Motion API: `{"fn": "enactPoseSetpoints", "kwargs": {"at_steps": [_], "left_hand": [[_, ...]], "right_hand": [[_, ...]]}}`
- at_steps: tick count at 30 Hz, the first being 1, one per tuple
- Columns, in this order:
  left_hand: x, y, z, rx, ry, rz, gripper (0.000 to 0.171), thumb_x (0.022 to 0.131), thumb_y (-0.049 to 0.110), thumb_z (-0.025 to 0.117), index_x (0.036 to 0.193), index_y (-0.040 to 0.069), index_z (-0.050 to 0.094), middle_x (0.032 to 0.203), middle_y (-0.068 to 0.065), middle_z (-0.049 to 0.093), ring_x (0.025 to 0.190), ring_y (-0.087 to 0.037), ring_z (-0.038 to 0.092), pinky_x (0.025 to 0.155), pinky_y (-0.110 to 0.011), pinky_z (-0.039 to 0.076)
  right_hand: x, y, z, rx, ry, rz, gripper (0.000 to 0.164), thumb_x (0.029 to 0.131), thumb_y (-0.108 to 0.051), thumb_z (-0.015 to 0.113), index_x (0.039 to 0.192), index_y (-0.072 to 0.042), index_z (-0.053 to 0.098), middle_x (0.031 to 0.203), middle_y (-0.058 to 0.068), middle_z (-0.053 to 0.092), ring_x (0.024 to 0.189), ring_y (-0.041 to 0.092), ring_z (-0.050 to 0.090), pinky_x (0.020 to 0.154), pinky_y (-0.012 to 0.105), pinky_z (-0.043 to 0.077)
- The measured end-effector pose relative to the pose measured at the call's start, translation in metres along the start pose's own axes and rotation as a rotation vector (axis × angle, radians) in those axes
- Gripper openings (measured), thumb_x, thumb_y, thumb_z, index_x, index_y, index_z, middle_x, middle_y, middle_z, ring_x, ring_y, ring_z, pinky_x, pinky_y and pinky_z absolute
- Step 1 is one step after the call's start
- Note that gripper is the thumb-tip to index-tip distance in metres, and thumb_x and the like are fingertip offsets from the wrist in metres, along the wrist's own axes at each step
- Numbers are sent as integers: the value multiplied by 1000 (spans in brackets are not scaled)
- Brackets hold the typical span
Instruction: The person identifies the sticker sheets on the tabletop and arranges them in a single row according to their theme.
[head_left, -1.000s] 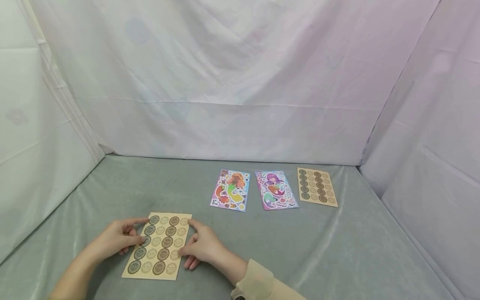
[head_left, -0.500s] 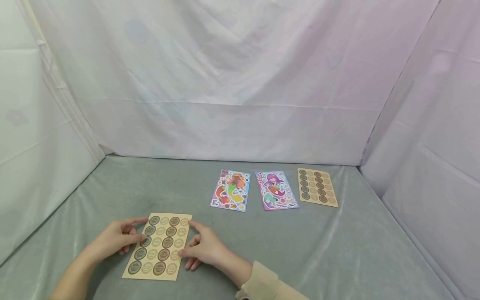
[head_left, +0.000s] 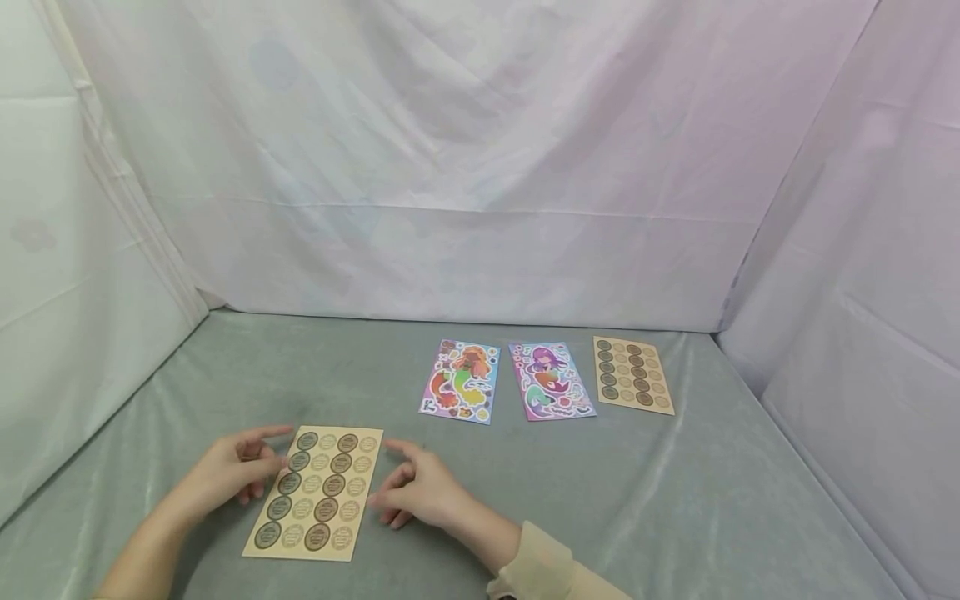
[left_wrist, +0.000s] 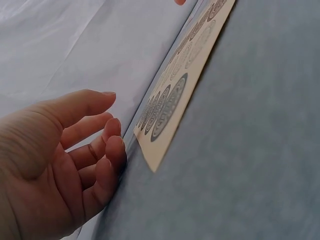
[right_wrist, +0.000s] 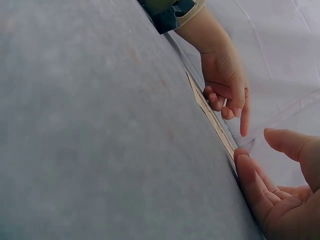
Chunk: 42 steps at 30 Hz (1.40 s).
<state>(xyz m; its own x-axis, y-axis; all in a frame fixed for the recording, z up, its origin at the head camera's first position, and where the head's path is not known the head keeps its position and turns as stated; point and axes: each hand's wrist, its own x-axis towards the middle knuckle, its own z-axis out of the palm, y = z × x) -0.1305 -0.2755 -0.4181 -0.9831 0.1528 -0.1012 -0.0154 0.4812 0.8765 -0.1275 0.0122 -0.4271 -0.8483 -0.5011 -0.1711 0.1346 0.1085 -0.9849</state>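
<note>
A cream sticker sheet with rows of round brown, grey and pale seals lies flat at the front left of the table. At its left edge is my left hand, index finger stretched forward and the other fingers loosely curled. My right hand is just off the right edge, thumb and index apart, with a small gap to the sheet. In the left wrist view, the left hand holds nothing and the sheet lies beyond its fingertips. The right wrist view shows the right hand with thumb and fingers spread apart.
Farther back lie a mermaid sticker sheet with orange hair, another mermaid sheet with purple hair, and a second seal sticker sheet. White cloth walls enclose the grey table at the back and sides.
Both hands have let go of the cream sticker sheet. The right hand has drawn slightly right, and the left thumb has lifted back from the seals. The sheet stays in place.
</note>
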Motion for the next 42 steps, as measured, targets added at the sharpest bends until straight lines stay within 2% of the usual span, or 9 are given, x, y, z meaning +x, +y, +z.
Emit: {"fn": "enactPoseSetpoints", "kwargs": {"at_steps": [3,12,19,21,27,33,38,42], "left_hand": [[1,1,1,3,34,9,63,86,17,71,137,-8,43,79,-11,62,54,-18,55,46,-31,48],[1,3,3,-10,95,90,55,89,13,68,135,-8,46,81,-10,63,59,-16,56,52,-29,49],[-1,8,7,3,135,125,50,91,13,65,133,-7,49,86,-11,61,63,-17,59,54,-30,51],[-1,10,8,8,144,138,49,91,13,64,134,-6,49,88,-12,61,64,-17,60,55,-30,52],[3,15,14,-22,138,165,49,93,12,62,135,-8,46,93,-14,61,68,-18,62,56,-31,54],[6,21,20,-70,120,199,48,93,7,61,135,-9,45,95,-17,61,67,-18,62,54,-30,53],[10,25,25,-55,99,194,51,93,11,62,136,-8,44,99,-17,60,70,-19,63,56,-31,53],[16,29,28,-13,110,203,51,92,13,64,136,-5,46,105,-17,60,75,-19,63,58,-31,54]], "right_hand": [[-1,-1,-2,-9,3,-21,71,79,0,74,142,-2,40,76,4,66,58,17,64,51,31,55],[-3,-7,-8,-34,30,-77,65,80,-3,74,138,3,45,77,3,66,62,16,64,52,30,54],[-10,-14,-14,-75,74,-94,58,81,-3,73,134,2,50,80,3,64,65,21,62,57,37,55],[-10,-15,-17,-91,77,-94,57,82,-5,73,134,1,51,82,2,64,65,20,61,57,35,54],[-10,-14,-28,-120,86,-119,56,83,-8,73,134,0,51,84,1,64,64,12,57,57,29,51],[-12,-18,-37,-131,91,-139,56,83,-8,73,134,1,51,86,2,64,66,11,58,58,24,49],[-16,-21,-45,-144,102,-144,55,84,-10,73,133,2,51,86,3,64,70,11,59,57,21,45],[-19,-22,-53,-166,112,-164,54,85,-12,72,132,2,52,87,3,64,71,12,59,58,21,44]]}}
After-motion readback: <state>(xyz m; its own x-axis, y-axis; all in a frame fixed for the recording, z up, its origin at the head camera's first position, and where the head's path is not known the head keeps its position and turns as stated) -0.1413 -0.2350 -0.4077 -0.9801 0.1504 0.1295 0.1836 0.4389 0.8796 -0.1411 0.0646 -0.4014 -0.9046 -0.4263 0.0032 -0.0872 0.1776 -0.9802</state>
